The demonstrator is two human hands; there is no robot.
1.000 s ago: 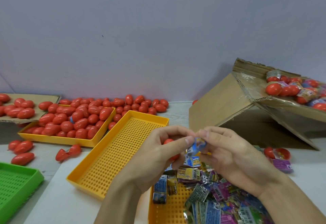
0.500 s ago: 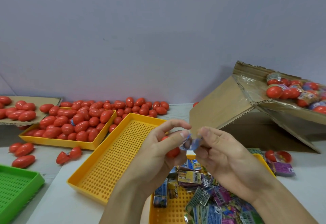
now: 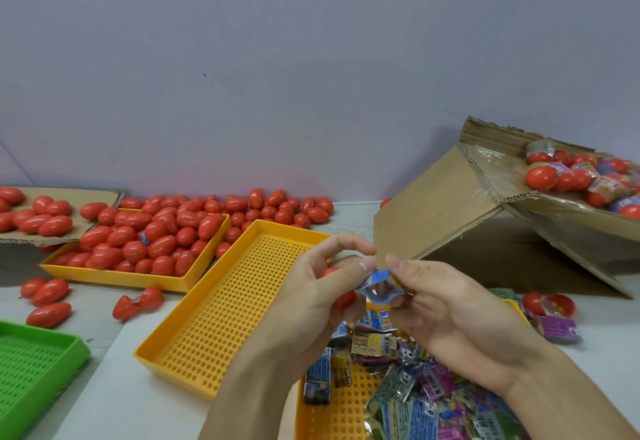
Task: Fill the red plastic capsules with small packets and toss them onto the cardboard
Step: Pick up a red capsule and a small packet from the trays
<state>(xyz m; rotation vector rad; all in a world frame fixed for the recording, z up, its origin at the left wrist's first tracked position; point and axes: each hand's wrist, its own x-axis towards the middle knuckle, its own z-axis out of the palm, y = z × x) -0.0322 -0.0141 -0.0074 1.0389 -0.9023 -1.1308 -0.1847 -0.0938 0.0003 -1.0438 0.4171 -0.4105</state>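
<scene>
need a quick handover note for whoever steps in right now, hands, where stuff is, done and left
Left hand: holds a red capsule in its curled fingers.
Right hand: pinches a small blue packet against the left thumb, at the capsule.
Supply: loose packets in the near yellow tray; capsules heaped in the far yellow tray and behind it; the middle yellow tray holds none.
Done: a pile of capsules lies on the cardboard at far left.
Left: get this packet in, close the capsule, toss it onto the cardboard, repeat.

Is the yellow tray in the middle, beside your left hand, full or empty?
Empty: the middle yellow tray shows only its bare perforated floor.
</scene>
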